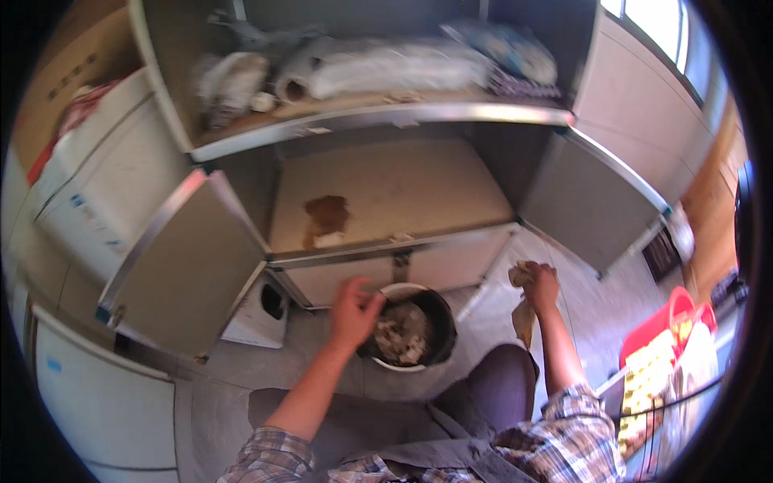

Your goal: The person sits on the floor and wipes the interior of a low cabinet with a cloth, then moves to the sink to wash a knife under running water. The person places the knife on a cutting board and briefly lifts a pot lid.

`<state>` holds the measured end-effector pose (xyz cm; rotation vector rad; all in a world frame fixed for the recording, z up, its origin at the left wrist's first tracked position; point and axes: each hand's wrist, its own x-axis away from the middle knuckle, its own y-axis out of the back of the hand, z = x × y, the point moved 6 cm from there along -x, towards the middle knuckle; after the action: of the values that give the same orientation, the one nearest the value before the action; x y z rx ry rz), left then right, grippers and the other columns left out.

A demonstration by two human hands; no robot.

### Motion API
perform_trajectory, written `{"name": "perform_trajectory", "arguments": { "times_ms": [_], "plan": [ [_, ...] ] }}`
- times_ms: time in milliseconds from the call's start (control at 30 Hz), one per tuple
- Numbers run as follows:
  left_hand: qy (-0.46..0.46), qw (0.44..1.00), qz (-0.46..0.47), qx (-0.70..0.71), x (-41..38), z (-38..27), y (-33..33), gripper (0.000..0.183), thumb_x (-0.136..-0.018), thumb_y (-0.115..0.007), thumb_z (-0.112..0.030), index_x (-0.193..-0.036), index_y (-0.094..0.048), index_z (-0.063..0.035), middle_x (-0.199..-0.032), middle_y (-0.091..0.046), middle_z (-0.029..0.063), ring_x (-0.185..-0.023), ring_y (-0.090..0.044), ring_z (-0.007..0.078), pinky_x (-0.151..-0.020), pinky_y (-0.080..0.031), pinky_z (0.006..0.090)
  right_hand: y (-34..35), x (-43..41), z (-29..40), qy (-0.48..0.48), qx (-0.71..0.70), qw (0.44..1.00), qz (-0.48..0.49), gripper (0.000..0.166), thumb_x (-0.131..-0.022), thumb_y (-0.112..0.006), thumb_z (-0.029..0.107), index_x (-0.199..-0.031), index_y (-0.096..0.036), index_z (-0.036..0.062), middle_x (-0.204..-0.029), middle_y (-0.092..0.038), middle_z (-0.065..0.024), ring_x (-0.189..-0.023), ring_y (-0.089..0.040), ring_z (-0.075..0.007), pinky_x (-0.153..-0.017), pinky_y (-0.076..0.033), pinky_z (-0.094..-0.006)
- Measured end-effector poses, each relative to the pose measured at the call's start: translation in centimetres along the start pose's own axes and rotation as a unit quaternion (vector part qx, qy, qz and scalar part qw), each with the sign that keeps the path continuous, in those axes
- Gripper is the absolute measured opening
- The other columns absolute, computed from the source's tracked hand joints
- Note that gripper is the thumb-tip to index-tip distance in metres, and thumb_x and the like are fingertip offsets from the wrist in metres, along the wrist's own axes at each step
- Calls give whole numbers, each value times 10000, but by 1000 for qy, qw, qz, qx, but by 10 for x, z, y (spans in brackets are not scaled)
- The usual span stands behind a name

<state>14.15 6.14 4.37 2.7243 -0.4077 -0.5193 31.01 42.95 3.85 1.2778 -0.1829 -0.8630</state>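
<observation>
My left hand (355, 311) is above the left rim of a bucket (444, 323) lined with a dark bag, its fingers apart and nothing seen in them. Pale and brown crumpled scraps (401, 335) lie in the bucket. On the right, my right hand (540, 288) grips a crumpled brownish cloth or paper (522, 273), out over the floor. Ahead is a low cabinet compartment, its board (398, 187) bearing a brown wet-looking stain (327, 214) and a small white scrap (329, 240) near the front edge.
Two cabinet doors, left (193, 265) and right (595, 199), stand open. The shelf above holds plastic-wrapped bundles (398, 66). A red basket (655, 323) and yellow egg-tray-like packaging (646, 386) are at the right. A white box (259, 314) with a dark opening stands under the left door.
</observation>
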Motion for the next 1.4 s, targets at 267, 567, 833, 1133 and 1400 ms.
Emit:
{"name": "perform_trajectory", "arguments": {
  "times_ms": [267, 567, 833, 1133, 1400],
  "plan": [
    [286, 761, 123, 569, 29, -9, -61, 719, -796, -525, -543, -1315, -288, -106, -1204, -470, 50, -1096, -451, 185, -901, -382, 347, 19, 73, 266, 351, -227, 905, 85, 570, -621, -592, 24, -1168, -431, 43, -1160, -455, -204, -1083, -426, -381, -909, -380, -404],
    [253, 702, -105, 658, 25, 55, 40, 457, -825, -591, -243, -1220, -399, -113, -1115, -531, 76, -992, -554, 217, -806, -485, 360, 155, 69, 468, 555, -408, 708, 158, 434, -753, -610, 123, -1162, -488, 47, -1172, -493, -194, -1052, -498, -363, -880, -409, -408],
    [266, 720, -24, 641, 47, 24, 65, 485, -823, -596, -269, -1214, -412, -48, -1154, -533, 96, -1023, -548, 223, -861, -462, 365, 278, -7, 709, 516, -413, 748, -62, 377, -741, -608, 224, -1069, -556, 47, -901, -612, -190, -856, -591, -324, -760, -464, -368],
    [214, 733, -67, 643, 65, 41, 99, 454, -812, -613, -189, -1207, -422, -71, -1118, -535, 77, -981, -562, 209, -801, -491, 351, 298, -13, 652, 515, -415, 731, -168, 245, -745, -505, 202, -821, -616, -2, -689, -611, -157, -642, -598, -287, -607, -468, -370],
    [257, 729, -143, 619, 89, 76, 128, 485, -795, -627, -149, -1217, -409, -51, -1146, -523, 82, -1014, -543, 227, -823, -477, 375, 130, 3, 418, 446, -323, 804, 224, 183, -711, -503, -31, -844, -628, -32, -745, -615, -59, -666, -554, -119, -603, -448, -264]
  ]
}}
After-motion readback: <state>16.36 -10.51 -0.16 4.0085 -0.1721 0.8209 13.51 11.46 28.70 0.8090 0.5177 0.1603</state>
